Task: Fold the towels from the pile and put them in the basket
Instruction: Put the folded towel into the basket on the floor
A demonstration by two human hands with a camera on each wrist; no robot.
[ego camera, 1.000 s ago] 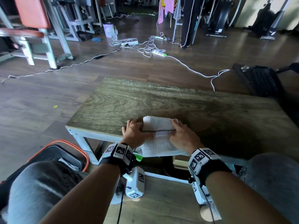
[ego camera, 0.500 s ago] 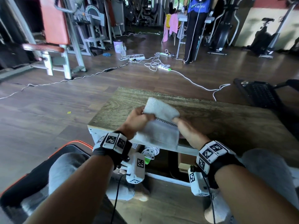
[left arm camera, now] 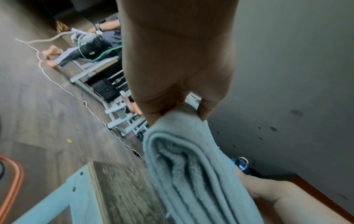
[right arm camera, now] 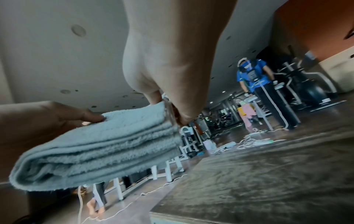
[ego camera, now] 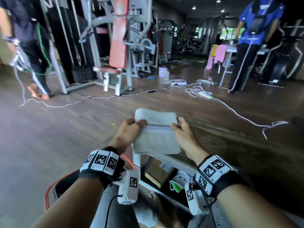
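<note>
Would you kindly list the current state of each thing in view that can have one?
White folded terry towel with a black checked stripe: folded in layers, held in the air off the table.
Left hand: grips the towel's left edge.
Right hand: grips the towel's right edge.
Wooden-topped table with a white frame: nothing visible on the part shown.
Orange-rimmed dark basket: open, contents hidden.

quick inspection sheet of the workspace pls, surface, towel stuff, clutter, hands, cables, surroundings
surface: wooden table, bare where seen
job's things: folded white towel held above the table edge; orange-rimmed basket on the floor at left
clutter: cardboard box under the table
hands: left hand and right hand each grip one side of the towel
cables: white cords and a power strip across the floor
surroundings: gym machines, two other people standing
</note>
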